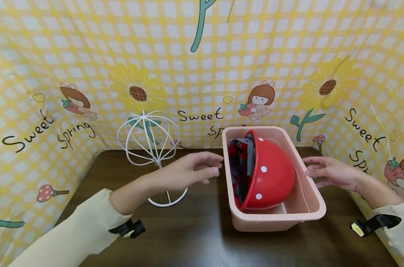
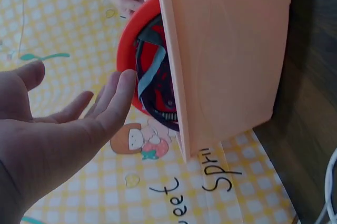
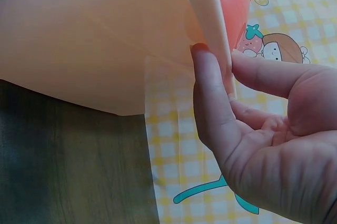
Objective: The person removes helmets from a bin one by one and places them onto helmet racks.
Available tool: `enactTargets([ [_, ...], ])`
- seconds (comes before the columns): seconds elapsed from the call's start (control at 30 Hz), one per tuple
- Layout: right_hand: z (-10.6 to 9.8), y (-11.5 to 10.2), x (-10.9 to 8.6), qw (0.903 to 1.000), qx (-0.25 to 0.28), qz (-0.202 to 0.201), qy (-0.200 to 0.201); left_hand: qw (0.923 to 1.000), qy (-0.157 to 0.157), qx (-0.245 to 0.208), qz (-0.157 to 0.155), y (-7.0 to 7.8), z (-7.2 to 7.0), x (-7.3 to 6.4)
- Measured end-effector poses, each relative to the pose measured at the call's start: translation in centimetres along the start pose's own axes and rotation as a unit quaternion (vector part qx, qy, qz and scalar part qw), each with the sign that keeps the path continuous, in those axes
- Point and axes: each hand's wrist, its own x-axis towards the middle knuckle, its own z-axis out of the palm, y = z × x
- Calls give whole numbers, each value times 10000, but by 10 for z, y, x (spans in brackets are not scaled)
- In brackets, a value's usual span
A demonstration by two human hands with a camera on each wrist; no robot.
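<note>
In the head view we see the red helmet [image 1: 277,170] lying on its side in the pink tub [image 1: 263,225] on the dark table [image 1: 175,241]. Its hollow faces nine o'clock, its dome three. The tub's long axis runs from about twelve o'clock to just short of six, so our hands flank its long sides. From our left hand [image 1: 188,168] the tub lies at three o'clock; from our right hand [image 1: 337,173], at nine. The right is the nearer, being on the rim itself, while the left hand's fingertips hover just beside the opposite rim. The white wire stand [image 1: 158,162] is at about ten o'clock from the left hand, partly hidden by that forearm.

In the left wrist view, our left hand has its fingers loosely extended and thumb apart, holding nothing. The helmet, with its grey strap [image 2: 152,71] and dark lining showing, lies at two o'clock from the palm. Whether a fingertip touches it, we cannot tell.

In the right wrist view, our right hand pinches the tub's rim, one digit against the outer wall. The tub's side spreads towards ten o'clock, and a bit of the helmet's dome shows beyond the rim, towards eleven.
</note>
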Motion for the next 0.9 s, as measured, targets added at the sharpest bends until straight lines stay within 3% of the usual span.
enactTargets([
  [0.33,1,-1,0,10000,-47,32,70,9923,375,-482,-1075,12,17,47],
  [0.67,1,-1,-1,9999,-118,-33,93,9855,-166,-356,-1649,28,35,74],
  [0.9,2,-1,0,9998,-158,-15,87,9820,-159,-185,-1874,32,50,89],
])
